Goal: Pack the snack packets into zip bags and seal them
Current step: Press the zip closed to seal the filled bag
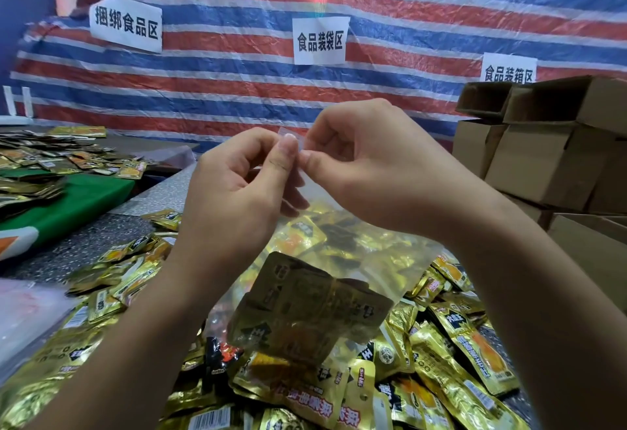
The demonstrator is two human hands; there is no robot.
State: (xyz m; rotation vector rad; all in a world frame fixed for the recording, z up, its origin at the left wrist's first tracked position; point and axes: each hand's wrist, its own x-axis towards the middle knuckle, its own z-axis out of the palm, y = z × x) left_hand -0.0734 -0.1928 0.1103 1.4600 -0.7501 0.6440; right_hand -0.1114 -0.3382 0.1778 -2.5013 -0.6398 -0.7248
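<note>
Both hands raised mid-scene, meeting at the top edge of a clear zip bag (339, 280). Left hand (237, 185) pinches the bag's upper strip between thumb and curled forefinger; right hand (369, 165) pinches the same strip just beside it, thumb tip touching the left thumb. Other fingers of both hands curled loosely inward. Forearms come up from the near corners, converging.

Bag hangs down from the pinch, tilted toward the near side, above the surface (101, 246). Inside it, low down, a bundle of gold snack packets (305, 307), print dim through the plastic. Whether the zip is closed along its length: cannot tell, fingers cover it.

Beneath and all around the near surface: a loose heap of gold packets (451, 355), partly hidden by forearms and bag. Near left, a stack of clear plastic (27, 307), blurred, cut off by the frame edge. Left, a green cloth (84, 199) with more packets on it, and farther left a second scattered pile (51, 154), too small to read.

Right side: stacked cardboard boxes (543, 158), the uppermost lying open-ended; lower ones cut off at the right edge.

Far side: striped red, white and blue tarp (237, 66) as backdrop, carrying three white paper signs (319, 41) with Chinese characters; the rightmost sign is partly hidden behind the boxes.
</note>
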